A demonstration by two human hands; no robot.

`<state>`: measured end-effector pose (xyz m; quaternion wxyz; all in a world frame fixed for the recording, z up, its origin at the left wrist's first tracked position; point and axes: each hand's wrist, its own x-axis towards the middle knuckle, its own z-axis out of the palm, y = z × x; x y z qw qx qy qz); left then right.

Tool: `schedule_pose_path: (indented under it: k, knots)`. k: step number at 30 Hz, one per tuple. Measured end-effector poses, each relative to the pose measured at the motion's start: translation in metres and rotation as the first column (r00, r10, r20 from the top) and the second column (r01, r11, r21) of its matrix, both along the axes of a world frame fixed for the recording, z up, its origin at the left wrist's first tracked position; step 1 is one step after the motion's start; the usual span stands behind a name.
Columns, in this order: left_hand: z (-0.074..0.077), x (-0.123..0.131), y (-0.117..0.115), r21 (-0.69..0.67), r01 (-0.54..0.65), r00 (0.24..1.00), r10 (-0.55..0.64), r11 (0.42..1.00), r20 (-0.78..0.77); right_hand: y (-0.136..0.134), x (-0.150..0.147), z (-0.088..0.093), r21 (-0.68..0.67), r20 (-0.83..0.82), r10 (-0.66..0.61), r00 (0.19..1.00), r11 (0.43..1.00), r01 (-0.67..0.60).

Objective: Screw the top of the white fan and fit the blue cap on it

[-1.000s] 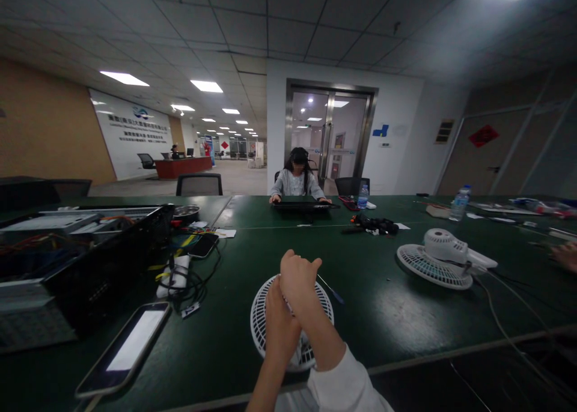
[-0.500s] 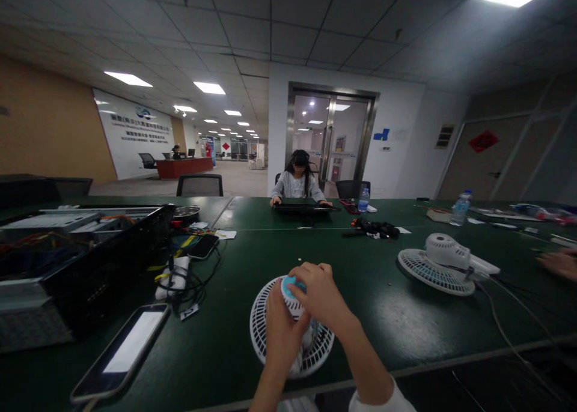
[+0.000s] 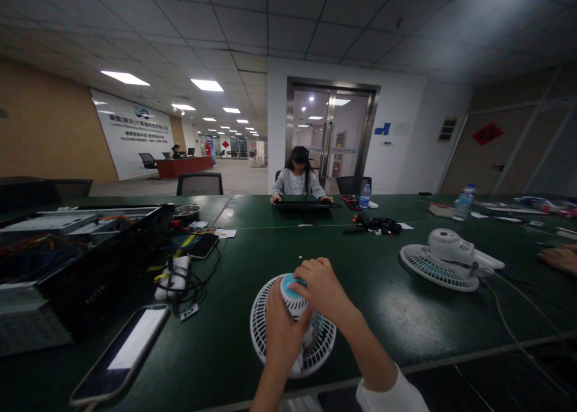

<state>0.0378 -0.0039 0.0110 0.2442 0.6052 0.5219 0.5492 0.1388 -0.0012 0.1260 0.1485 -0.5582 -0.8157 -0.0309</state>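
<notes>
A white fan [image 3: 258, 328] lies grille-down on the table in front of me, its slotted motor housing [image 3: 295, 305] pointing up. On top of that housing sits a light-blue round cap [image 3: 291, 286]. My left hand [image 3: 283, 328] is wrapped around the left side of the housing. From the right, my right hand [image 3: 322, 286] has its fingers bent over the blue cap, gripping its edge; the thumb lies across the cap. The fan's neck is partly hidden under my hands.
A second white fan [image 3: 439, 268] lies grille-down to the right, its cord trailing off the edge. A phone [image 3: 121, 352], tangled cables and an opened computer case [image 3: 103, 268] occupy the left. Across the green table [image 3: 252, 244] a person [image 3: 297, 181] holds a dark flat panel. Another person's hand [image 3: 559, 257] rests far right.
My right hand has shifted slightly on the blue cap, and more of the cap shows. My left hand keeps its hold on the housing. The view has moved slightly.
</notes>
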Motion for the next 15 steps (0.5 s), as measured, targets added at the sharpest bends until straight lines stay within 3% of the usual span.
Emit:
schedule_pose_path:
  k: [8, 15]
  knots:
    - [0.003, 0.000, -0.001, 0.035, 0.018, 1.000, -0.018, 0.999, 0.009, -0.014, -0.026, -0.010, 0.099, 0.018, -0.232, 0.973, 0.968, 0.229]
    - [0.005, 0.001, 0.000, 0.021, 0.007, 0.999, -0.008, 1.000, 0.034, -0.017, -0.038, -0.007, 0.110, 0.068, -0.299, 0.952, 0.950, 0.291]
